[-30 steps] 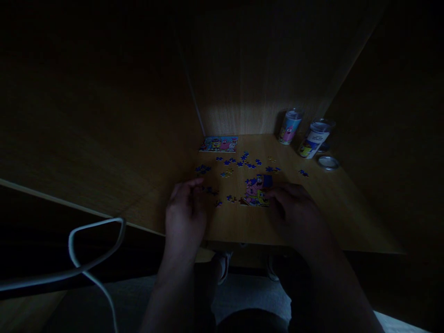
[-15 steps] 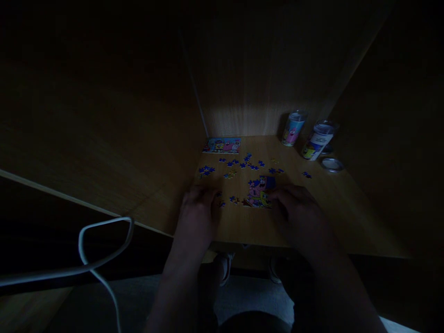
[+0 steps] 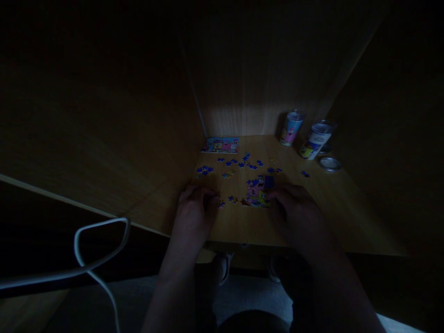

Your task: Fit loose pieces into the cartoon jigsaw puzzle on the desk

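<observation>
A partly joined jigsaw puzzle (image 3: 255,190) with pink and yellow cartoon figures lies flat on the wooden surface. At its right edge are the closed fingertips of my right hand (image 3: 294,206); whatever they pinch is hidden. My left hand (image 3: 192,206) is curled left of the puzzle, thumb and fingers closed over the spot of a small puzzle piece. Just beside it lie a loose piece (image 3: 221,203) and a small group of pieces (image 3: 233,200). Blue pieces (image 3: 205,169) and yellowish pieces (image 3: 229,174) are scattered farther back. The scene is very dim.
A cartoon picture card (image 3: 220,145) lies at the back left. Two clear-topped canisters (image 3: 291,129) (image 3: 315,141) stand at the back right, near a round metal lid (image 3: 330,163). Wooden panels (image 3: 249,92) enclose the surface. A white cable (image 3: 100,266) loops at the lower left.
My left hand's fingertips have closed over a small piece that showed beside them before. My right hand stays at the puzzle's right edge. The view has shifted slightly.
</observation>
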A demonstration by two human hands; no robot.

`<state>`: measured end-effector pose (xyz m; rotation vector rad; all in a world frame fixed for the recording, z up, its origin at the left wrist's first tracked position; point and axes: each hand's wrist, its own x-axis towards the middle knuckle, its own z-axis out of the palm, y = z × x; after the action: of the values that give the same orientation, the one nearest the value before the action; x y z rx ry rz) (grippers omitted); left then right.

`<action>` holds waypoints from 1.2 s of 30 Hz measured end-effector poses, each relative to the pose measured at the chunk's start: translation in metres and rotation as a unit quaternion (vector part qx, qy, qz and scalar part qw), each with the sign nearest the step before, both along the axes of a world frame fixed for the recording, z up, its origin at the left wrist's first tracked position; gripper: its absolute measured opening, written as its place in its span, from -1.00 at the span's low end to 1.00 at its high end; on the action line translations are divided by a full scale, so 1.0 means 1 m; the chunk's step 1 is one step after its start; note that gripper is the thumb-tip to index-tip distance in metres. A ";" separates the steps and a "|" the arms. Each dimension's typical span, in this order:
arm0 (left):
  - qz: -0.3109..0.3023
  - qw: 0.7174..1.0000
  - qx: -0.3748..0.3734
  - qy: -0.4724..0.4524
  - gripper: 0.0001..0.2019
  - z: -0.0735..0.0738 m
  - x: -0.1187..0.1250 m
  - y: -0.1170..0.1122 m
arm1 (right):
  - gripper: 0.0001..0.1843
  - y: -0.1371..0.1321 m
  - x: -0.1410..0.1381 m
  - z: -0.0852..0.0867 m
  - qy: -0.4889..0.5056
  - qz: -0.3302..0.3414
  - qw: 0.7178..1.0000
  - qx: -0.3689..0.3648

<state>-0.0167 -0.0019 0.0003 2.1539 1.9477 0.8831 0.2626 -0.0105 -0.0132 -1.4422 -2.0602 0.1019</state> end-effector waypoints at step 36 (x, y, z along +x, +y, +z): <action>-0.034 0.999 -0.003 -0.028 -0.82 0.001 -0.001 -0.001 | -0.78 -0.001 -0.001 0.003 0.002 0.000 1.000 -0.008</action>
<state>-0.0178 -0.0030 0.0008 2.1546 1.8383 0.9143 0.2615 -0.0112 -0.0103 -1.4504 -2.0597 0.1216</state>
